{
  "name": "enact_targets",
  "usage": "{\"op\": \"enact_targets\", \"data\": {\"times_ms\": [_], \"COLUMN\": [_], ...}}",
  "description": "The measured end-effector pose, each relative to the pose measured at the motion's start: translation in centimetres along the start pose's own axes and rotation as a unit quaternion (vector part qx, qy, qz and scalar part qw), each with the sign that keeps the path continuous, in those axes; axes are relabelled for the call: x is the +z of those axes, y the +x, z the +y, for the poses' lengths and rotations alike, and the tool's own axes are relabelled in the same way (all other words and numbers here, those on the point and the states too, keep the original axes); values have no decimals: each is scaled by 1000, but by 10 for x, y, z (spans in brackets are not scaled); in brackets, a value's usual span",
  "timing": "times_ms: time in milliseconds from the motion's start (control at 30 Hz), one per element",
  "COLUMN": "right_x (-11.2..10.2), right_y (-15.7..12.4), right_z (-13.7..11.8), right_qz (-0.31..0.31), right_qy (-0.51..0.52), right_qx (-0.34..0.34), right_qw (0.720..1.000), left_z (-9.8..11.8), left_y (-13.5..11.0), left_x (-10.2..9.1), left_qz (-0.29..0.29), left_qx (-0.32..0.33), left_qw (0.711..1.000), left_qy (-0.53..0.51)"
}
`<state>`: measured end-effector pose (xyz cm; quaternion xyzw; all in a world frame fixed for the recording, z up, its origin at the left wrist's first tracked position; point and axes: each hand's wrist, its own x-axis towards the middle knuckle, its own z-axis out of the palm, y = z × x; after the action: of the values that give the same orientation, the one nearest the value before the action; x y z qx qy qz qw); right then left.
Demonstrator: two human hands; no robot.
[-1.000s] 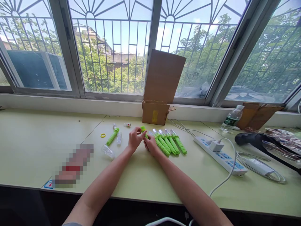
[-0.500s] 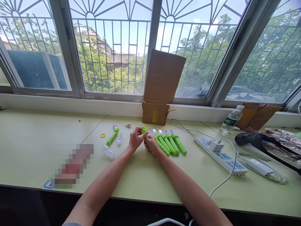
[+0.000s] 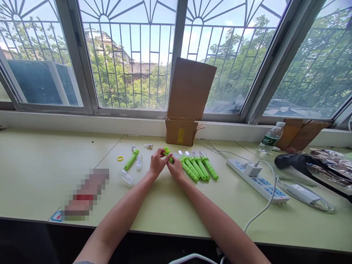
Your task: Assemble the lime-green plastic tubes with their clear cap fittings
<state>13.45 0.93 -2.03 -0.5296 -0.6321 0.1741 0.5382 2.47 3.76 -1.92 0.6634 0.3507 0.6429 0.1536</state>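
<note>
My left hand (image 3: 157,162) and my right hand (image 3: 175,168) meet over the yellow-green table (image 3: 41,165), both pinched on one green ribbed stick (image 3: 167,151). Its green end pokes out above my fingers. Just right of my hands lies a row of several finished green sticks with clear tips (image 3: 198,165), side by side. Left of my hands rest another green stick (image 3: 131,160), clear plastic caps (image 3: 126,176), a small yellow ring (image 3: 120,158) and a small white piece (image 3: 149,146).
An open cardboard box (image 3: 182,130) stands against the window sill behind the sticks. A white power strip (image 3: 258,181) with plug and cables lies to the right, with a water bottle (image 3: 271,138) and a black tool (image 3: 297,161) beyond. A blurred patch covers something at the left front.
My hands have stayed in place, shifting only slightly around the green stick; its top end has turned a little between my fingers.
</note>
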Motion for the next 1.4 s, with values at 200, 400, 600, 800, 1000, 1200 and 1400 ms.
{"op": "enact_targets", "data": {"times_ms": [200,400,600,800,1000,1200,1400], "right_x": [5,6,2,1,-3,-5,-6], "right_y": [-1,-4,-6,-6,-5,-5,-4], "right_z": [7,7,1,0,-3,-3,-2], "right_qz": [-23,-59,-77,-96,-131,-152,-164], "right_qy": [68,192,242,266,283,295,301], "right_qx": [49,116,150,161,174,182,188], "right_qw": [996,973,956,945,934,926,921], "left_z": [1,1,4,6,3,2,4], "left_y": [0,1,1,1,2,2,2], "left_x": [0,1,1,0,1,0,0], "left_qz": [-8,-9,-6,-7,-6,-2,-1], "left_qx": [8,13,15,6,2,-3,-6], "left_qw": [1000,1000,1000,1000,1000,1000,999], "left_qy": [0,-7,-10,-25,-24,-21,-37]}}
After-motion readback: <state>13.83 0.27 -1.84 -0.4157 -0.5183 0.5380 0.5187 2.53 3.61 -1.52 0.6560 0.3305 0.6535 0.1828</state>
